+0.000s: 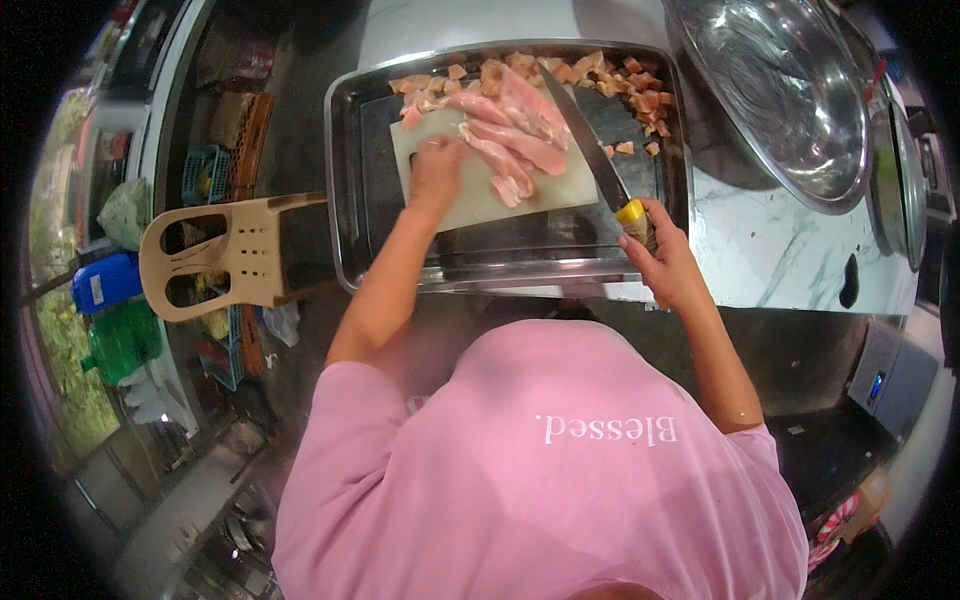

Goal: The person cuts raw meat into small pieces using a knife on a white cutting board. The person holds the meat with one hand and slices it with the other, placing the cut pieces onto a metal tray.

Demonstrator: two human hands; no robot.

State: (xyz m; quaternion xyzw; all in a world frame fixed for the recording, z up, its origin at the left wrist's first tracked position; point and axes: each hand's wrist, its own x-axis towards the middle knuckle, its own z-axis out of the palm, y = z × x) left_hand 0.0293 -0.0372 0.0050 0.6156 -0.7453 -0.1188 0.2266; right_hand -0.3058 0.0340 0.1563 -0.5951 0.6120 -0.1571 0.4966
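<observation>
My right hand (pixel 660 262) grips a large knife (pixel 592 135) by its yellow handle, the blade slanting up and left over the right edge of a white cutting board (pixel 545 208). Long strips of raw pink meat (pixel 510 135), apparently chicken, lie on the board. Beside them, over the board's left part, is my left hand (pixel 437 178), its fingers curled in; whatever they may hold is hidden. The board rests inside a rectangular metal tray (pixel 480 272). Small meat cubes (pixel 645 92) are spread along the tray's far side and far right corner.
A big shiny metal basin (pixel 785 90) stands right of the tray on the white marbled table (pixel 770 250). A dark oblong thing (pixel 849 280) lies near the table's front edge. To the left is a beige plastic chair (pixel 235 252), with crates (pixel 205 175) beyond it.
</observation>
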